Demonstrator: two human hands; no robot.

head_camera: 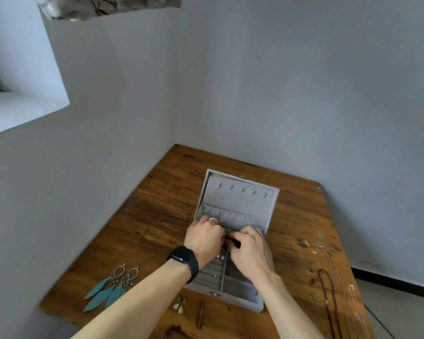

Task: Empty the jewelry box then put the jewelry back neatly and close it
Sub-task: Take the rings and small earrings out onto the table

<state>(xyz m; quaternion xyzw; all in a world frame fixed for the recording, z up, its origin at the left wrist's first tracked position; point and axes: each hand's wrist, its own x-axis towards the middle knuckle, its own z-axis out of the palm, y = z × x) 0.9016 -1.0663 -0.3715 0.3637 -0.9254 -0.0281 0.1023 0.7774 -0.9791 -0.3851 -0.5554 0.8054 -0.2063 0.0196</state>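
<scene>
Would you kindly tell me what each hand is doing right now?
Left hand: fingers curled over the jewelry box, pinching a small dark item.
Right hand: fingers closed on the same item.

A worn wooden table [171, 216] with dark stains and pale scuffs stands pushed into the corner of two grey-blue walls [304, 94]. High on the left wall is a white recessed ledge [22, 113]. At the top edge hangs a patterned piece of cloth [108, 6], blurred. To the right, a dark skirting strip [397, 280] runs above a pale tiled floor [406, 314].
</scene>
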